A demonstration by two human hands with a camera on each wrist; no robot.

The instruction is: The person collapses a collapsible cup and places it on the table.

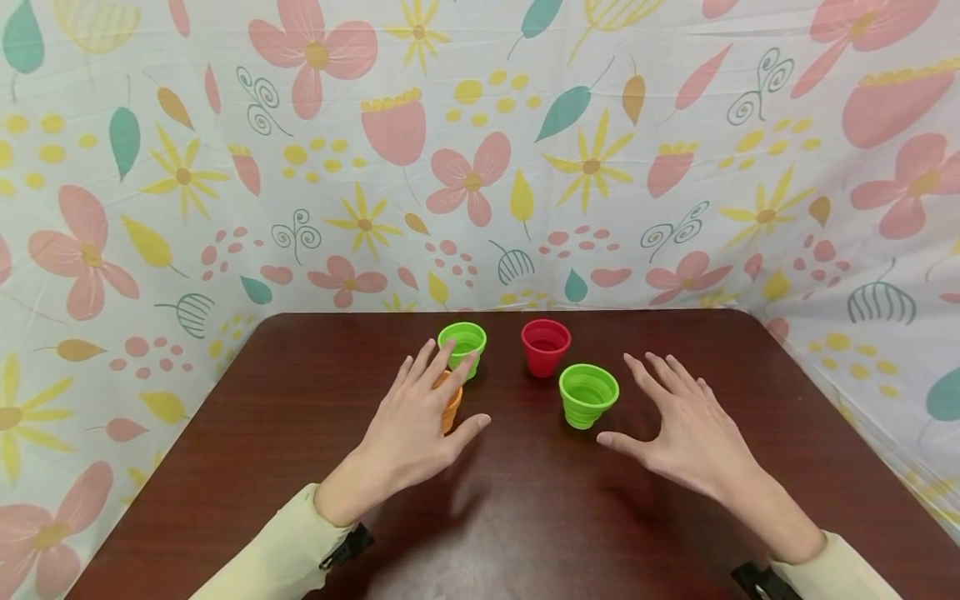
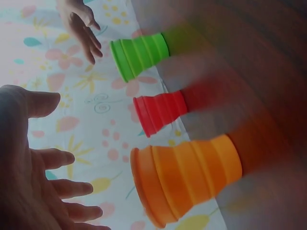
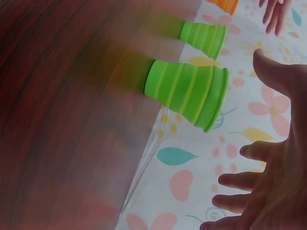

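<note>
Four ribbed cups would be several: a red cup (image 1: 544, 350), a green cup (image 1: 587, 398) at the right front, another green cup (image 1: 468, 340) at the left back, and an orange cup (image 1: 452, 410), all upright on the table. My left hand (image 1: 412, 421) hovers with spread fingers and partly hides the orange cup in the head view; the left wrist view shows that orange cup (image 2: 187, 175) apart from the fingers. To the right of the front green cup my right hand (image 1: 686, 429) hovers, fingers extended. A gap separates it from that green cup (image 3: 187, 93) in the right wrist view.
The dark wooden table (image 1: 525, 517) has a glossy top. Behind it and along both sides hangs a white cloth (image 1: 480, 250) printed with flowers and leaves. Dark straps sit on both wrists below pale sleeves (image 1: 277, 550).
</note>
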